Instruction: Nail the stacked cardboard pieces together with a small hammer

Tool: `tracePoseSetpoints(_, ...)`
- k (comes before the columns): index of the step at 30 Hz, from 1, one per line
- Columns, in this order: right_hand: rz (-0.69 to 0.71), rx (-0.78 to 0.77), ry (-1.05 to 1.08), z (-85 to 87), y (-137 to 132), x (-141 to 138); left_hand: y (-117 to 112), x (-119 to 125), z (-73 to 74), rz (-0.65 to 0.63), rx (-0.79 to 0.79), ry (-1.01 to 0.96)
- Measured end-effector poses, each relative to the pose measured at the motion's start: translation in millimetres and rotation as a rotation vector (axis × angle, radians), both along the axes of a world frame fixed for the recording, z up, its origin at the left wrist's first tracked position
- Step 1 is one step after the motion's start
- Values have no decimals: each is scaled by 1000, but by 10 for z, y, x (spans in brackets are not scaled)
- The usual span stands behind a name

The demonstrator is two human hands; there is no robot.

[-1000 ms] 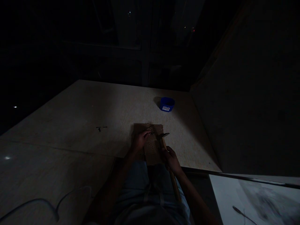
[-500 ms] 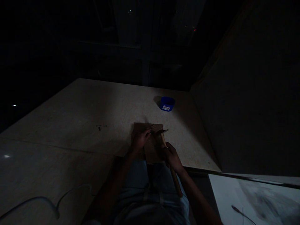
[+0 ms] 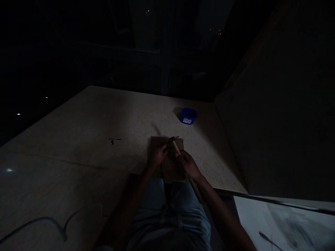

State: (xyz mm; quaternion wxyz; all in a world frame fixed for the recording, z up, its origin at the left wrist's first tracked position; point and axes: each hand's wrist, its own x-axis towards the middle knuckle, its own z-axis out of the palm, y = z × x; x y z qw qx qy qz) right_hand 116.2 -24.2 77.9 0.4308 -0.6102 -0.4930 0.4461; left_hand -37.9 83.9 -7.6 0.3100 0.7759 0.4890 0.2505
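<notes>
My right hand (image 3: 190, 166) is wrapped around the wooden handle of a hammer (image 3: 176, 147). The hammer's dark metal head is over the far part of a brown board (image 3: 170, 172), possibly cardboard, and the handle's end reaches back past my wrist. My left hand (image 3: 157, 156) rests at the board's left side, its fingers drawn together close to the hammer head. Whatever may be between those fingertips is too dark to make out.
A blue plastic tub (image 3: 188, 116) with a white label stands beyond the board. Several small dark nails or screws (image 3: 113, 140) lie to the left. A cable (image 3: 47, 219) runs over the near left surface. A dark panel (image 3: 282, 139) rises along the right side.
My right hand has brought the hammer left and forward, so its head is nearer my left fingers. My left fingers, stretched out before, are now curled in.
</notes>
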Motion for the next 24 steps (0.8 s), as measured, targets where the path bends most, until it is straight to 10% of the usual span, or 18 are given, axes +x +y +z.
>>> tracePoseSetpoints(13, 44, -35, -26, 2, 10, 61, -20, -17, -179, 28, 11, -134)
tracePoseSetpoints(24, 23, -21, -43, -56, 32, 43, -55, 3, 2, 35, -39, -107)
